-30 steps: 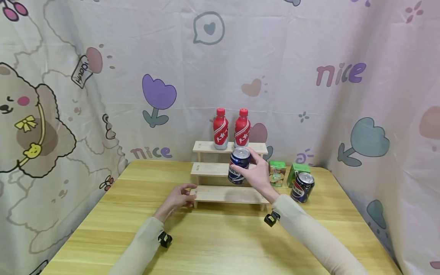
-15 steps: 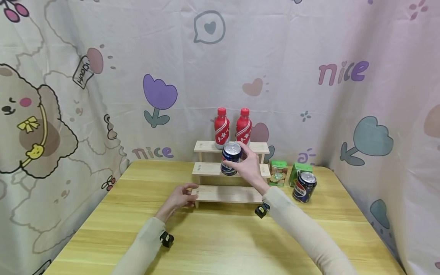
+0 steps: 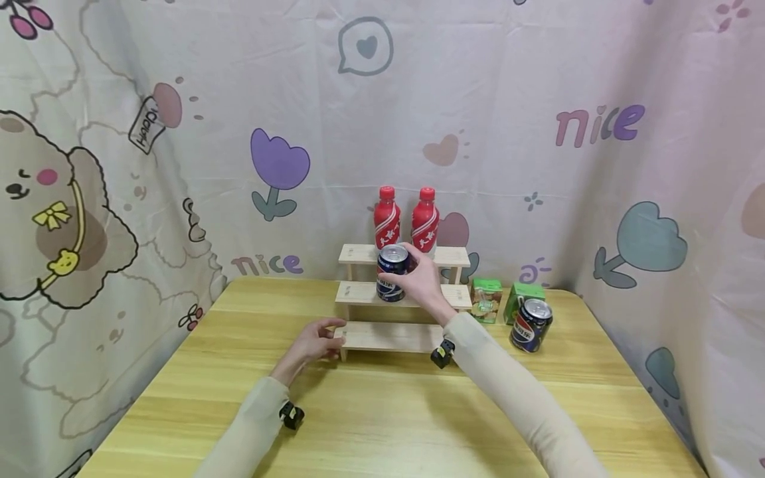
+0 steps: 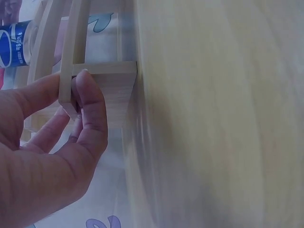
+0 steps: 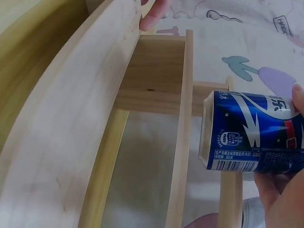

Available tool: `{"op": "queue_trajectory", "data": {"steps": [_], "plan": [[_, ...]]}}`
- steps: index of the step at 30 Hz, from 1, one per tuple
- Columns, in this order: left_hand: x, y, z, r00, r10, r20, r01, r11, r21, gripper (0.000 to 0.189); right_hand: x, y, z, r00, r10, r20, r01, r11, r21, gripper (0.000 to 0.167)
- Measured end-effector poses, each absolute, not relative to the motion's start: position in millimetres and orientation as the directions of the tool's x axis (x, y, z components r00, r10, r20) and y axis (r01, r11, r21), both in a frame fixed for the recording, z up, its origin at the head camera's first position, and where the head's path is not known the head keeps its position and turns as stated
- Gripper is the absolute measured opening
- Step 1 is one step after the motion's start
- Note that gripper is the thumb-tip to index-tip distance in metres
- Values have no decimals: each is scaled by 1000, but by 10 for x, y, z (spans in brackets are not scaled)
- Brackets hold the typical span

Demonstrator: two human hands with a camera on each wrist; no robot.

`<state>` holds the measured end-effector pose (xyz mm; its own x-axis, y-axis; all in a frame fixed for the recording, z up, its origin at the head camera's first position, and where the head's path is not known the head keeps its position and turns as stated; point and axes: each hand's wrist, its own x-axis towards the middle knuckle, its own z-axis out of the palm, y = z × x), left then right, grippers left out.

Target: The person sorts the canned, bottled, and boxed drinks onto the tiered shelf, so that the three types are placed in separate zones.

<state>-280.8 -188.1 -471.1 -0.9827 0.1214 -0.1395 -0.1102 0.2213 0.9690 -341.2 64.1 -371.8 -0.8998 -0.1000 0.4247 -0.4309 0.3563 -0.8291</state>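
Note:
A blue cola can [image 3: 392,273] is upright in my right hand [image 3: 421,282], thumb and fingers round its sides. It is at the middle step of a three-step wooden rack [image 3: 388,336]. In the right wrist view the can's base [image 5: 207,130] lies close to that step's edge; whether they touch I cannot tell. My left hand [image 3: 311,344] holds the left end of the lowest step. The left wrist view has its thumb and fingers on opposite faces of the board [image 4: 67,90]. Two red bottles [image 3: 387,216] stand on the top step, their lower parts partly hidden.
Right of the rack, two green drink cartons [image 3: 487,302] stand on the wooden table [image 3: 382,418]. A second cola can [image 3: 530,325] stands before the right carton. A patterned curtain [image 3: 478,99] hangs behind and at both sides.
My right hand has carried the can left and slightly up, from in front of the rack's right half to the middle step. My left hand keeps its place on the lowest step.

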Motion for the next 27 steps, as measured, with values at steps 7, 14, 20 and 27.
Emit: {"op": "queue_trajectory", "data": {"steps": [7,14,20,27], "plan": [[-2805,-1886,-4740,-983,120,-139,-111,215,970,50,-3452,562,-3716,-915,-106,388,-396,405,-824,72],[-2847,-1895,-4728,-981,131,-143,-113,210,971,51,-3485,518,-3705,-917,-74,392,-381,453,-806,79],[-2858,-1905,-4732,-981,135,-140,-110,206,972,49,-3492,506,-3713,-914,-77,399,-388,456,-801,79],[-2851,-1899,-4756,-982,121,-146,-117,219,969,50,-3495,488,-3745,-906,-74,418,-401,468,-787,79]]}}
